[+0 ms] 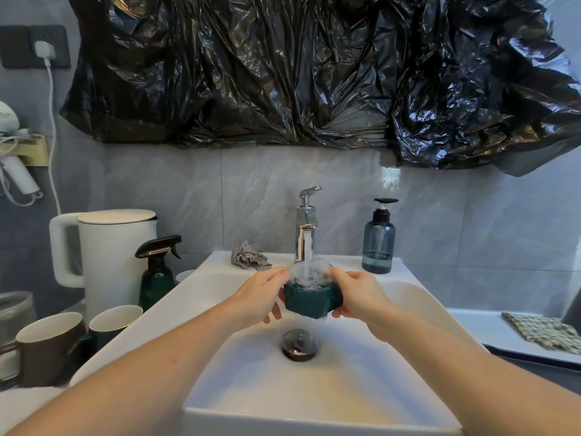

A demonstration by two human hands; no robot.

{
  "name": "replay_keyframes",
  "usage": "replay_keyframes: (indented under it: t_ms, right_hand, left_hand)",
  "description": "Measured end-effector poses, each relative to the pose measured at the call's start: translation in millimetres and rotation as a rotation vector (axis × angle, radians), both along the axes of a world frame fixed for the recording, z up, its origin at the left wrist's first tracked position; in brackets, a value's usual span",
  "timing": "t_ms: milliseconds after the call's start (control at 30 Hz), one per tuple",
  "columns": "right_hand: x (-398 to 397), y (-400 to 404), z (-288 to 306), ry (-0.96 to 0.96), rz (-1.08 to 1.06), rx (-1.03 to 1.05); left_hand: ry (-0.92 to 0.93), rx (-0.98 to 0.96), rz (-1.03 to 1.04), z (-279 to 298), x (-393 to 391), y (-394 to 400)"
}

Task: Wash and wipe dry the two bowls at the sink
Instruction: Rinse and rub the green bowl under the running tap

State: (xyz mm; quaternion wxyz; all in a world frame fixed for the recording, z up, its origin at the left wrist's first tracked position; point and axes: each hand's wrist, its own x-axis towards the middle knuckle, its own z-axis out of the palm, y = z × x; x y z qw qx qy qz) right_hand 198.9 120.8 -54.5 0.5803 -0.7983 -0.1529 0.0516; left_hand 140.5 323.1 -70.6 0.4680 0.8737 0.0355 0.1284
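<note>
A dark green bowl (312, 300) is held over the white sink (220, 357), right under the chrome tap (305, 237). Water runs from the tap into the bowl, foams at its rim and spills down toward the drain (298, 345). My left hand (263, 294) grips the bowl's left side, with fingers curled beneath it. My right hand (358, 295) grips its right side. A crumpled grey cloth (250, 255) lies on the sink's back ledge, left of the tap. I see no second bowl for certain.
A blue soap pump bottle (379, 243) stands right of the tap. Left of the sink are a dark spray bottle (157, 272), a white kettle (110, 259), a brown mug (47, 347) and a green mug (113, 322). A patterned cloth (547, 332) lies on the right counter.
</note>
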Motion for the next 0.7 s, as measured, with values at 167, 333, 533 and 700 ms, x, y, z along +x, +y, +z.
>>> replay_keyframes:
  t_ms: [167, 333, 533, 700]
  right_hand:
    - [2.7, 1.1, -2.1, 0.003, 0.011, 0.017]
    - [2.5, 2.1, -2.1, 0.03, 0.034, 0.014]
    - [-1.8, 4.1, -4.7, 0.087, 0.097, -0.02]
    - [-5.4, 3.8, -2.8, 0.165, 0.12, -0.021]
  left_hand:
    - [-0.037, -0.005, 0.022, 3.3, -2.9, -1.5]
    - [-0.049, 0.013, 0.061, 3.8, -4.9, -1.2]
    - [-0.054, 0.028, 0.104, 4.5, -7.2, 0.6]
    - [-0.019, 0.063, 0.134, 4.8, -8.0, 0.5]
